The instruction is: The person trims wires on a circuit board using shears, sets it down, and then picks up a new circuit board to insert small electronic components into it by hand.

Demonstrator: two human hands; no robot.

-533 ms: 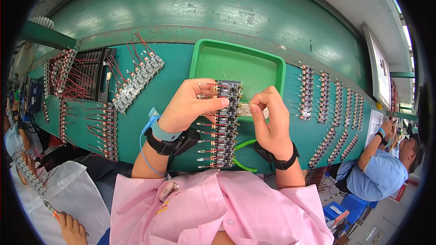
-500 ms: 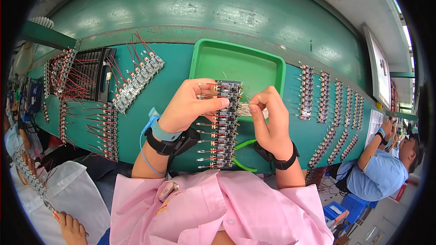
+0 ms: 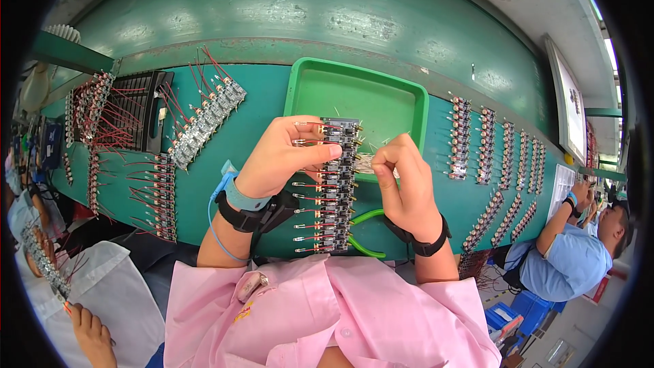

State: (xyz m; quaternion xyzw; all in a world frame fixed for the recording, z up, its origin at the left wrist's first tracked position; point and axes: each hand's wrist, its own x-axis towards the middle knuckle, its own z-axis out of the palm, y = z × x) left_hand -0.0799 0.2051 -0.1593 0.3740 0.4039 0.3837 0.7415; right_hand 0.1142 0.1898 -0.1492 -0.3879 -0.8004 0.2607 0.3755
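Observation:
A long dark circuit board strip (image 3: 335, 194) stands in front of my chest, rows of small parts and short red leads with clear tips along its left edge. My left hand (image 3: 289, 150) is closed around its upper part, thumb lying across the face. To the right of the strip, my right hand (image 3: 407, 180) is curled with thumb and forefinger pinched together, apart from the board. Whatever it pinches, if anything, is too small to make out. Behind the strip, a pile of thin pale pieces (image 3: 366, 163) lies at the near side of a green tray (image 3: 357, 75).
Green-handled pliers (image 3: 368, 217) lie beneath the board. Finished-looking board strips (image 3: 208, 123) with red wires and a black rack (image 3: 136, 105) are at left. Several more strips (image 3: 460, 140) stand in rows at right. Co-workers sit on both sides; one hand (image 3: 93, 334) at lower left holds an orange-handled tool.
The board strip and my left hand have shifted very slightly left. My right hand has dropped a little, still pinched. At lower left, the co-worker's hand and tool moved left.

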